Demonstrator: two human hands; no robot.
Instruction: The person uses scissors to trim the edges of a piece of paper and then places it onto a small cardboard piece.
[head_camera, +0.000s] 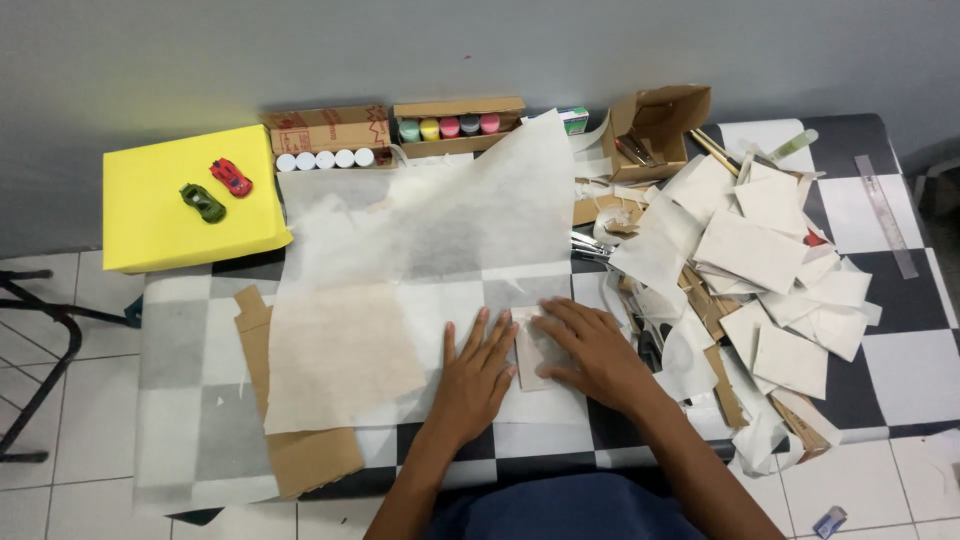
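Note:
My left hand (474, 372) lies flat, fingers spread, on a large thin white translucent sheet (430, 250) spread over the checkered table (900, 370). My right hand (590, 345) presses flat on a small pale rectangular piece (533, 352) lying on that sheet, just right of the left hand. A brown cardboard piece (300, 455) shows under the sheet's left part and sticks out at its lower edge.
A yellow box (150, 215) holding a red and a green toy car stands at far left. Cardboard boxes of paint bottles (450, 127) line the back. A heap of white paper and cardboard scraps (770, 290) fills the right side, with a metal ruler (885, 215) beyond.

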